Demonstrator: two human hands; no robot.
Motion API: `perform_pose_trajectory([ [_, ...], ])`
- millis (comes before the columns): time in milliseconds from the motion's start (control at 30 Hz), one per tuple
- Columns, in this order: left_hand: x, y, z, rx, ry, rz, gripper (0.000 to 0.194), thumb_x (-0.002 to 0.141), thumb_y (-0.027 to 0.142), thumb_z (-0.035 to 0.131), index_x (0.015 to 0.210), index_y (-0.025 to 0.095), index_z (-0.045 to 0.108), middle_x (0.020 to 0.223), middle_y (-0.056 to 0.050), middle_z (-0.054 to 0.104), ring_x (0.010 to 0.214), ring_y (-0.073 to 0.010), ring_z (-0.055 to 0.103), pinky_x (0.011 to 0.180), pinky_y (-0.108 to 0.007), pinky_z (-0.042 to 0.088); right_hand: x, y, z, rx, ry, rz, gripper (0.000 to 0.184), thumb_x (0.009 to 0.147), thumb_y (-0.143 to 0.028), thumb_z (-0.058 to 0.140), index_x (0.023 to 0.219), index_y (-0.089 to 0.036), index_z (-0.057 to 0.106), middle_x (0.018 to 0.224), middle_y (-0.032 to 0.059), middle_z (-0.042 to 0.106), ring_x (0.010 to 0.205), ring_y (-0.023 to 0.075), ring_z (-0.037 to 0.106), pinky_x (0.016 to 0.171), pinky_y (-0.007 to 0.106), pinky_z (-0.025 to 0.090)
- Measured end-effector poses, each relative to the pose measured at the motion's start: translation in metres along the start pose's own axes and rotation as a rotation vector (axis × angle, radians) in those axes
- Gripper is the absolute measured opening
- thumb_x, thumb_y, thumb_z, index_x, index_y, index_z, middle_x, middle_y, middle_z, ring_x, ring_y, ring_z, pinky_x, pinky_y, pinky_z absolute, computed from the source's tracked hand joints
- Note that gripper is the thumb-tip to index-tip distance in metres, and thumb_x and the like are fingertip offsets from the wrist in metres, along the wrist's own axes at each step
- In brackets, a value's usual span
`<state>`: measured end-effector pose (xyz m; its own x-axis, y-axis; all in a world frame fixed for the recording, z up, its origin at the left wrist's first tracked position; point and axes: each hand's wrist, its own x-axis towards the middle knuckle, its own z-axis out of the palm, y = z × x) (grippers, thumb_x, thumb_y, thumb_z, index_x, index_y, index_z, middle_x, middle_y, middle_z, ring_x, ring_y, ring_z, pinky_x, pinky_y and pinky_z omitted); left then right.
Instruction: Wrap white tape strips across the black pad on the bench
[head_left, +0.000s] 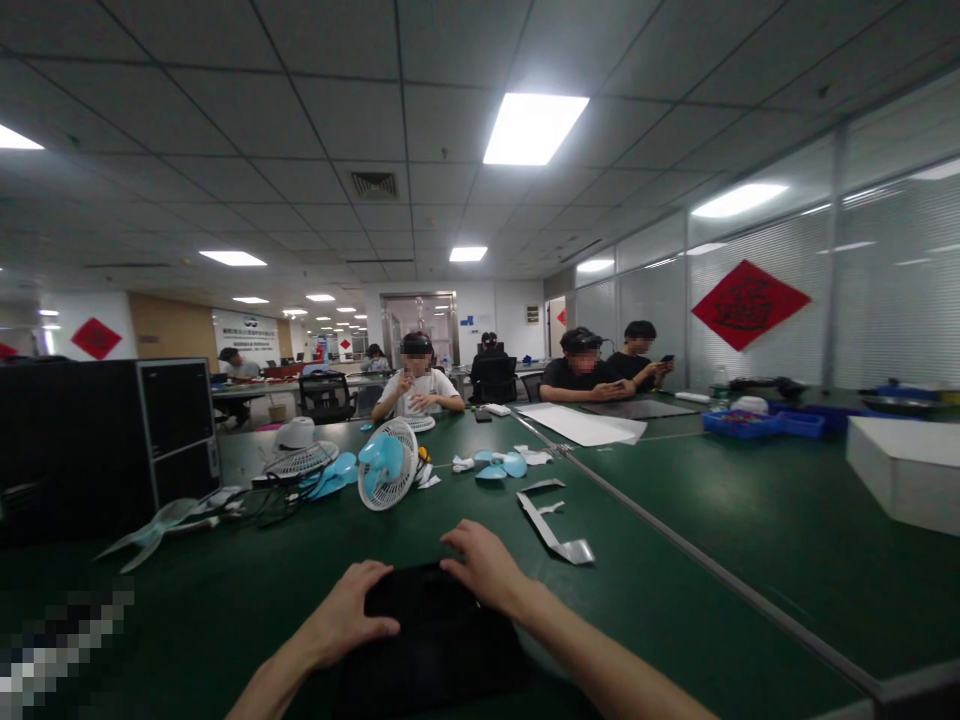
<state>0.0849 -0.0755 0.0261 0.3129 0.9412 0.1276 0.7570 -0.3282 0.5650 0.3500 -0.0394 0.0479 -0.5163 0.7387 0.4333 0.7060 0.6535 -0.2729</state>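
A flat black object (431,640), like a tablet or pad, lies on the green table (675,600) right in front of me. My left hand (352,612) grips its left edge, thumb on top and fingers curled around. My right hand (484,565) rests on its upper right corner with fingers bent over the edge. Both forearms reach in from the bottom of the view.
Beyond the hands stand a small blue and white fan (386,463), loose fan blades (154,527), a grille (302,458) and a grey strip (555,530). A black computer case (105,440) is at left, a white box (904,465) at right. Several people sit at the far end.
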Motion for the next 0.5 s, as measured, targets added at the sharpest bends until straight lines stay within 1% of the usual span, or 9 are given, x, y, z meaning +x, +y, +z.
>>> perform_pose_trajectory([
  [133, 0.001, 0.001, -0.001, -0.043, -0.012, -0.038, 0.082, 0.064, 0.058, 0.067, 0.132, 0.018, 0.047, 0.138, -0.012, 0.044, 0.126, -0.0286, 0.041, 0.108, -0.037, 0.03, -0.022, 0.04, -0.032, -0.223, 0.097, 0.204, 0.025, 0.082, -0.031, 0.058, 0.105, -0.021, 0.062, 0.107, 0.0083, 0.059, 0.102, 0.0231, 0.055, 0.086, 0.031, 0.044],
  [233, 0.003, 0.0, 0.001, -0.052, -0.008, -0.034, 0.082, 0.064, 0.058, 0.066, 0.132, 0.019, 0.047, 0.139, -0.011, 0.044, 0.127, -0.029, 0.04, 0.109, -0.038, 0.03, -0.047, 0.074, -0.051, -0.361, 0.127, 0.331, 0.03, 0.079, -0.034, 0.06, 0.106, -0.02, 0.059, 0.111, 0.0099, 0.057, 0.103, 0.0253, 0.054, 0.083, 0.033, 0.046],
  [300, 0.005, -0.002, 0.002, -0.048, -0.007, -0.037, 0.081, 0.064, 0.059, 0.065, 0.132, 0.019, 0.047, 0.139, -0.011, 0.044, 0.127, -0.0292, 0.04, 0.109, -0.039, 0.03, -0.063, 0.092, -0.056, -0.409, 0.116, 0.373, 0.035, 0.077, -0.035, 0.063, 0.107, -0.019, 0.058, 0.112, 0.0106, 0.056, 0.104, 0.0259, 0.053, 0.081, 0.033, 0.046],
  [367, 0.006, -0.005, 0.003, -0.046, -0.011, -0.047, 0.081, 0.065, 0.06, 0.065, 0.133, 0.019, 0.047, 0.14, -0.011, 0.043, 0.127, -0.0294, 0.04, 0.109, -0.04, 0.03, -0.075, 0.102, -0.057, -0.432, 0.083, 0.405, 0.037, 0.075, -0.036, 0.064, 0.107, -0.019, 0.058, 0.113, 0.0109, 0.056, 0.105, 0.0261, 0.053, 0.08, 0.033, 0.046],
  [500, 0.007, -0.007, 0.003, -0.037, -0.019, -0.055, 0.083, 0.064, 0.06, 0.064, 0.133, 0.018, 0.046, 0.14, -0.012, 0.042, 0.127, -0.0289, 0.04, 0.108, -0.039, 0.031, -0.079, 0.103, -0.053, -0.443, -0.007, 0.445, 0.029, 0.078, -0.035, 0.06, 0.102, -0.019, 0.061, 0.108, 0.0107, 0.06, 0.1, 0.0252, 0.057, 0.078, 0.032, 0.046],
])
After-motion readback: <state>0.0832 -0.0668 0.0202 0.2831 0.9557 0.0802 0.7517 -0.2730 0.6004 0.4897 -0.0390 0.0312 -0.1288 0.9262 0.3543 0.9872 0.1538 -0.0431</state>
